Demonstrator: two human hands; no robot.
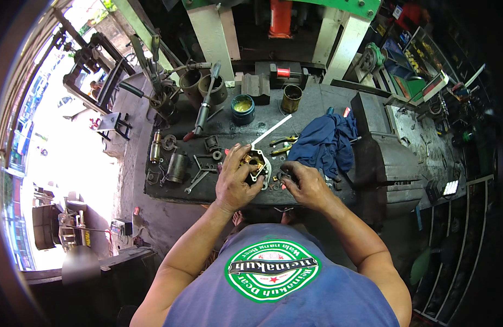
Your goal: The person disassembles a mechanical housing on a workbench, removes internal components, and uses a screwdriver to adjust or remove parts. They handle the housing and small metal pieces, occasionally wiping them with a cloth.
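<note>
Over the near middle of the dark workbench [229, 122], my left hand [232, 180] is wrapped round a pale metal housing [266, 168]. Its fingers and thumb reach over the opening, where copper-coloured parts [256, 167] show. Much of the housing's left side is hidden under this hand. Just to the right, my right hand [308, 188] is closed in a pinch, apart from the housing. Something small and dark seems to sit at its fingertips, too small to name. Beyond the housing lie a white strip [271, 129] and yellow-handled pliers [282, 146].
A blue cloth [323, 143] is heaped on the right, beside a bench vise [390, 169]. Spanners [197, 180], a metal cylinder [178, 167] and small parts lie left. Behind stand a tin of yellowish grease [243, 109], a brown can [291, 99] and a grease gun [208, 98].
</note>
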